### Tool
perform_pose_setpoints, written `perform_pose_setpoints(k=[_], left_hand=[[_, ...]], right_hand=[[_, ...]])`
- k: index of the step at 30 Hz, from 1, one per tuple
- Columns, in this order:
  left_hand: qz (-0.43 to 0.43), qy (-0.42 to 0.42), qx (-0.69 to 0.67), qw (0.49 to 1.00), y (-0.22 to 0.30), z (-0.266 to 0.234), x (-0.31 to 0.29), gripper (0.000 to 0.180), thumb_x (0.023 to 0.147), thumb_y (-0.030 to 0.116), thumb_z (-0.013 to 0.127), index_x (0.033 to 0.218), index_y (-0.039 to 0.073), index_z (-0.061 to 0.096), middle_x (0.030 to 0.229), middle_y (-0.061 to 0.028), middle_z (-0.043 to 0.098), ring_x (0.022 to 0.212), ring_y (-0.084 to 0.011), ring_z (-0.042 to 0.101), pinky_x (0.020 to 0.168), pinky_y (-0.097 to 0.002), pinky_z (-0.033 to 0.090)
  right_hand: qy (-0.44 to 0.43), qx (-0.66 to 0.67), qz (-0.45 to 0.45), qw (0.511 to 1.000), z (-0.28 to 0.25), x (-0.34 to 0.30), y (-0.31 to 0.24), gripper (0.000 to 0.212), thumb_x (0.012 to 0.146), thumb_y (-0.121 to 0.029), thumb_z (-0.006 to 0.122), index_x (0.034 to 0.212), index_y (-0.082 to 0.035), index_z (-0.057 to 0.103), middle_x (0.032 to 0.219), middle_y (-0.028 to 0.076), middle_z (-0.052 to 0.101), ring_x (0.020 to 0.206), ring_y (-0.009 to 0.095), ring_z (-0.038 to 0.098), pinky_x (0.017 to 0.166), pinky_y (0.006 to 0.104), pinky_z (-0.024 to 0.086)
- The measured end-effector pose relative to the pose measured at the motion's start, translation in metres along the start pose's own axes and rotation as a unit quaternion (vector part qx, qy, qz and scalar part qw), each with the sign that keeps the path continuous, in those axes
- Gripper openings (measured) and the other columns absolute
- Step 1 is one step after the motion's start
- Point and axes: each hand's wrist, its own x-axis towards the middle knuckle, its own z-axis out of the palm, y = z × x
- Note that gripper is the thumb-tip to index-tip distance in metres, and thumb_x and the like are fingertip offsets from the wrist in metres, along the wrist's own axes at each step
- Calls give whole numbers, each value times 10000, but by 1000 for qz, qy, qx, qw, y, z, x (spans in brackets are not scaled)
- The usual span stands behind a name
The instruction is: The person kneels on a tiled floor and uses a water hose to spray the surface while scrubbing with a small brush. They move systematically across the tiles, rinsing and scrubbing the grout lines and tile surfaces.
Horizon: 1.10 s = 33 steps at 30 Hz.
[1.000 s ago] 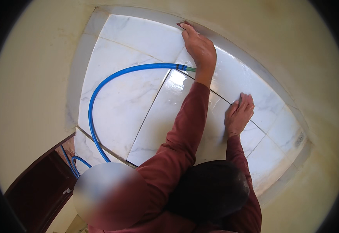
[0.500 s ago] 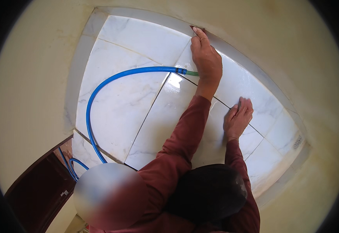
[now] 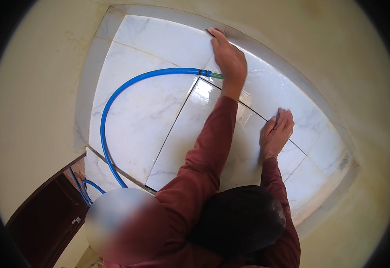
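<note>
My left hand (image 3: 231,58) reaches to the far edge of the wet marble-look tile floor (image 3: 159,107), close to the grey skirting (image 3: 177,17). Its fingers are bent together, and a small dark thing, too hidden to name, shows at the fingertips. A blue hose (image 3: 105,129) curves over the tiles. Its banded end joins a green tube (image 3: 216,75), which disappears behind my left hand. Further right, my right hand (image 3: 276,134) rests on the tiles with its fingers stretched out, holding nothing that shows.
Pale yellow walls (image 3: 34,80) surround the tiles. A floor drain (image 3: 345,160) sits in the right corner. At the lower left there is a dark brown door (image 3: 43,219), with more hose beside it. My dark-clad knee (image 3: 239,221) is below my arms.
My left hand has slid a little to the left along the far skirting. My right hand stays at nearly the same place on the tiles.
</note>
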Motion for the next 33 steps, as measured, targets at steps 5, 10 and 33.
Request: perform_pose_setpoints(k=[5, 10, 33], left_hand=[[-214, -67, -72, 972, -17, 4, 8, 579, 983, -16, 521, 1494, -217, 336, 1130, -272, 618, 1087, -432, 640, 1002, -444, 502], [-240, -58, -93, 965, 22, 40, -22, 538, 996, 8, 505, 1474, -194, 359, 1170, -273, 557, 1084, -397, 602, 1023, -451, 475], [21, -35, -56, 998, 58, 19, -37, 631, 1062, 25, 416, 1662, -58, 241, 1158, -195, 540, 955, -294, 606, 863, -388, 530]], right_hand=[[5, -8, -5, 1000, -1, 0, 0, 399, 1018, -120, 578, 1409, -41, 579, 1394, 189, 587, 1414, 392, 498, 1147, 523, 392], [5, -7, 2, 1000, 0, 4, 5, 398, 1011, -113, 584, 1401, -32, 586, 1402, 212, 582, 1409, 406, 500, 1149, 524, 391], [2, -8, 3, 1000, -2, -1, 11, 410, 1008, -120, 575, 1411, -47, 583, 1414, 200, 578, 1422, 396, 487, 1149, 520, 385]])
